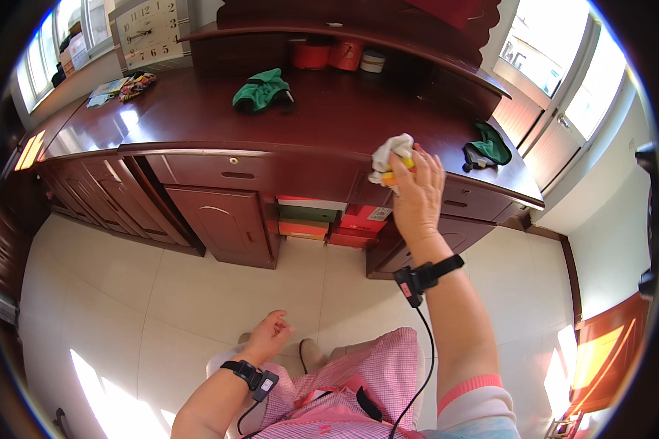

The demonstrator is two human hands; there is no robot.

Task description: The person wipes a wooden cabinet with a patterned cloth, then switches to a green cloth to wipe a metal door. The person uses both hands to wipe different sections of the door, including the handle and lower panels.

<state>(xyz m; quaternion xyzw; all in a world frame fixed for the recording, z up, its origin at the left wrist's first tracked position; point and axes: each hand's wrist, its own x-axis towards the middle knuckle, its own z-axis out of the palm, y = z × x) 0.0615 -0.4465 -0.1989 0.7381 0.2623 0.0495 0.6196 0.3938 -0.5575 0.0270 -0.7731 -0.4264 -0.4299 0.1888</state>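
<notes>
My right hand (423, 186) grips a bunched white cloth (391, 153) with yellow and orange parts. The cloth is at the front edge of a dark red-brown wooden desk (329, 123), in front of its drawers. Below, my left hand (270, 336) hangs over my apron and the floor with loosely curled fingers and nothing in it. To the right of the cloth, a green and grey cloth item (489, 145) rests on the desktop. A crumpled green cloth (263, 90) with a dark part lies farther back, left of centre.
At the back left stand a square clock (151, 33), papers (107, 90) and a patterned cloth bundle (137, 86). Red containers (310, 55) and a white jar (372, 61) sit under the raised shelf (329, 34). Stacked boxes (305, 214) fill the kneehole. A black cable (433, 351) trails from my right wrist.
</notes>
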